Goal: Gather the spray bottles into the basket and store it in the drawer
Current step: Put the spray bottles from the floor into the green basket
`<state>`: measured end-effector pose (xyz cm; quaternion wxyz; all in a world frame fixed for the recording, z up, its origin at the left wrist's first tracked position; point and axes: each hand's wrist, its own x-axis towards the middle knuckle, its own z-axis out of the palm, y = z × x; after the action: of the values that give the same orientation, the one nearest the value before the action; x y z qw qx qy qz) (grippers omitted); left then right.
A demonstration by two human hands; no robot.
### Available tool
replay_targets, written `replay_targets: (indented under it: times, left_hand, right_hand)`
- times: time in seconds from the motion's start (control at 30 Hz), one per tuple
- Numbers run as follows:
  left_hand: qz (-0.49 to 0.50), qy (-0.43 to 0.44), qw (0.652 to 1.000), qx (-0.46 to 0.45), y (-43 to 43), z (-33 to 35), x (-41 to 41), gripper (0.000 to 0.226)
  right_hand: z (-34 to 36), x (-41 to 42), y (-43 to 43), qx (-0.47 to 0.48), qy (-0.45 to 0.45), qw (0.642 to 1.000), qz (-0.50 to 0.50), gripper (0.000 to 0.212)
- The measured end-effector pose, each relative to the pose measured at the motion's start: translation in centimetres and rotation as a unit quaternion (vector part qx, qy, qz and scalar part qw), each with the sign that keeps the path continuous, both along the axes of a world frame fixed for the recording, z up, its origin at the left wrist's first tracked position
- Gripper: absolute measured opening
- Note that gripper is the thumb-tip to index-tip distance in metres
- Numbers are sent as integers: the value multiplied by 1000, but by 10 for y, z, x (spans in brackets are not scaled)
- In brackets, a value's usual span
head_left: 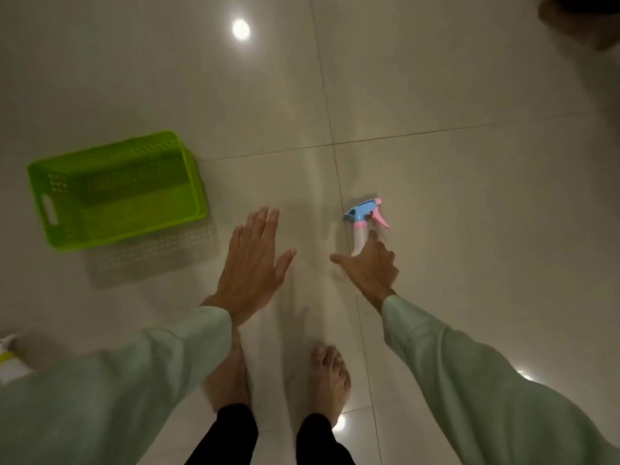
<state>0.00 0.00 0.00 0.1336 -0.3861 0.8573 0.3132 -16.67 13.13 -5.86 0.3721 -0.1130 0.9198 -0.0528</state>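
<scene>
A green plastic basket (117, 189) with perforated walls sits on the pale tiled floor at the left; nothing shows inside it. A clear spray bottle (364, 219) with a blue and pink trigger head stands on the floor right of centre. My right hand (367, 266) hovers over its lower body with fingers spread, partly hiding the bottle; no grip shows. My left hand (255, 260) is held flat and open above the floor, between the basket and the bottle. A white and yellow object (10, 360), possibly another bottle, peeks in at the left edge.
My bare feet (278, 374) stand on the glossy tiles below the hands. A dark brown object (583, 18) fills the top right corner. A ceiling light reflects on the floor near the top centre. No drawer is in view.
</scene>
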Motion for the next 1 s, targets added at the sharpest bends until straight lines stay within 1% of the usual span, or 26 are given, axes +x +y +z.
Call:
replay_targets:
  times: [0.13, 0.2, 0.23, 0.3, 0.4, 0.5, 0.53, 0.6, 0.7, 0.87, 1.0]
  left_hand:
    - [5, -14, 1000, -5, -11, -9, 10, 72]
    - [16, -17, 1000, -7, -16, 5, 18, 73]
    - [22, -18, 1000, -8, -17, 15, 23, 73]
    - [46, -12, 999, -11, -23, 48, 34, 73]
    - [98, 4, 995, -23, -32, 105, 49, 73]
    - [161, 18, 986, -46, -47, 169, 67, 73]
    - [183, 26, 981, -53, -52, 189, 74, 73]
    - [220, 43, 972, -66, -61, 222, 88, 73]
    - [286, 48, 953, -87, -71, 266, 124, 73]
    - [374, 47, 919, -113, -77, 310, 190, 71]
    - [411, 50, 902, -121, -86, 320, 228, 70]
  right_hand:
    - [-9, 1, -6, 5, -4, 999, -48, 71]
    - [8, 9, -11, -17, 2, 999, -51, 58]
    - [20, 13, -13, -36, 8, 998, -51, 47]
    - [54, 22, -21, -79, 12, 996, -47, 31]
    - [119, 35, -43, -163, 8, 986, -25, 23]
    - [192, 51, -74, -246, -5, 969, 25, 17]
    - [213, 55, -86, -268, -4, 962, 47, 16]
    - [249, 66, -109, -302, 10, 949, 92, 23]
    - [294, 95, -144, -328, 6, 931, 159, 29]
    - [337, 151, -191, -357, -32, 903, 239, 33]
    - [347, 187, -219, -388, -70, 879, 268, 37]
